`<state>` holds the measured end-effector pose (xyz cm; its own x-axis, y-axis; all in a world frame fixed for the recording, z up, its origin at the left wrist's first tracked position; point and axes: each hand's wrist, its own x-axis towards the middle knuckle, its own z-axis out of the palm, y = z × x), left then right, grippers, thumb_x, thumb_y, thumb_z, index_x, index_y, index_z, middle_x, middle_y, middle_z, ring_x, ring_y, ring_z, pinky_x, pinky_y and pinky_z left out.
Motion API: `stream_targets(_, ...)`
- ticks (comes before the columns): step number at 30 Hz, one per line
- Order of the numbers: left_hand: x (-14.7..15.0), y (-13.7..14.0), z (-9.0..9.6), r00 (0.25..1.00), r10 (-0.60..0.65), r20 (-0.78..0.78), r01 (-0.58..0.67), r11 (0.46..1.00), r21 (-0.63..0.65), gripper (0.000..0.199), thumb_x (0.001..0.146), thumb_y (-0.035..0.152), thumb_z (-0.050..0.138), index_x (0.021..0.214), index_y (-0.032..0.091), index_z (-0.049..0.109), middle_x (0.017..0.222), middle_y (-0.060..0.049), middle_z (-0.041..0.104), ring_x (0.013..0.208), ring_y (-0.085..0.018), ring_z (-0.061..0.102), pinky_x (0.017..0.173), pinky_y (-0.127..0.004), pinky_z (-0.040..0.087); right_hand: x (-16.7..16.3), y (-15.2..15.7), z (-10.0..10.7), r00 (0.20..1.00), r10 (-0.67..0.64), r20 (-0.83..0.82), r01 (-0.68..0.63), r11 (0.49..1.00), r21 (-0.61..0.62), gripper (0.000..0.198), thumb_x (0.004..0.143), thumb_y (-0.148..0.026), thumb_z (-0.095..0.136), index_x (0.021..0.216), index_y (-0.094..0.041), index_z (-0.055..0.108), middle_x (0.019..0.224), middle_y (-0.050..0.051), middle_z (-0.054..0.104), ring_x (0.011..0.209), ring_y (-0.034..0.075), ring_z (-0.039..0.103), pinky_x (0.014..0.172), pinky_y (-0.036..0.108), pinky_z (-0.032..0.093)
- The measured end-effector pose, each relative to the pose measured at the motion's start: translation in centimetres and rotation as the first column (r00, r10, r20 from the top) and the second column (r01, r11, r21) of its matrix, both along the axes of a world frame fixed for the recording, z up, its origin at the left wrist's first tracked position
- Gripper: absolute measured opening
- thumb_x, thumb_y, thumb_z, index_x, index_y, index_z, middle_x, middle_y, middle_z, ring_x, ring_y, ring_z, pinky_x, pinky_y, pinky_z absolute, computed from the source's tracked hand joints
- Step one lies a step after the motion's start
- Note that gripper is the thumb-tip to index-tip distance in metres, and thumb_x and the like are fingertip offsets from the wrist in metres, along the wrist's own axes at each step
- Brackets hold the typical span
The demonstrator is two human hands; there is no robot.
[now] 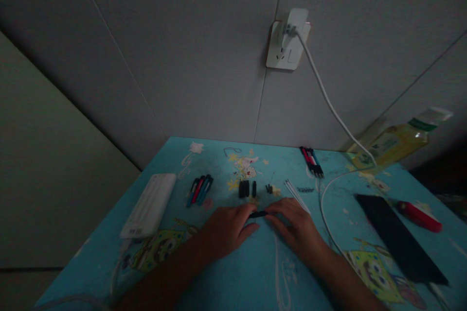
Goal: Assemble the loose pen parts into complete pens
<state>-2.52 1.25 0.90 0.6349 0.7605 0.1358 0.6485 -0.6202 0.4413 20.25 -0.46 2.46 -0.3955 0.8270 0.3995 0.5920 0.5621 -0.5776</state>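
Both my hands rest on a blue cartoon-printed table (255,272). My left hand (226,228) and my right hand (295,223) together pinch a short black pen part (258,214) between their fingertips. Just beyond it lie black pen caps (244,188), a small black piece (269,188) and thin white refills (296,193). A bunch of assembled pens (200,189) lies to the left, another bunch (312,161) at the back right.
A white flat case (150,204) lies at the left. A dark phone (397,238), a red object (419,216) and a yellow bottle (397,141) sit at the right. A white cable (328,102) runs from the wall socket (286,39) down onto the table.
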Motion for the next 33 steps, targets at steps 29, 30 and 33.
stream_targets(29,-0.03,0.00,0.25,0.996,-0.013,0.087,0.003,0.994,0.112,0.028,0.099,0.029,0.040,0.122,0.021,0.055,0.099,-0.006,0.062,0.089,-0.019,0.061,0.079,-0.033,0.050,-0.41,-0.53,0.63,0.997,0.015,0.070,-0.014,1.000,-0.008,0.015,0.096,-0.031,0.053,0.105,-0.024,0.064,0.090,0.003,0.069,0.084,0.020,0.060,0.077,0.036,0.044)
stream_targets(30,-0.02,0.00,0.17,0.994,-0.025,0.106,0.012,0.993,0.119,0.028,0.099,0.028,0.040,0.121,0.020,0.056,0.099,-0.007,0.062,0.089,-0.019,0.061,0.080,-0.033,0.050,-0.38,-0.50,0.67,0.997,-0.003,0.072,0.004,1.000,-0.005,0.015,0.096,-0.032,0.053,0.102,-0.023,0.064,0.088,0.003,0.068,0.083,0.020,0.059,0.076,0.035,0.044)
stream_targets(33,0.10,0.10,-0.11,0.985,-0.065,0.158,0.040,0.987,0.158,0.027,0.099,0.024,0.040,0.119,0.018,0.058,0.098,-0.008,0.062,0.089,-0.019,0.060,0.080,-0.033,0.051,-0.45,-0.39,0.55,0.992,-0.055,0.116,0.055,0.998,0.002,0.024,0.097,-0.034,0.049,0.085,-0.021,0.065,0.076,0.003,0.066,0.076,0.019,0.058,0.072,0.034,0.044)
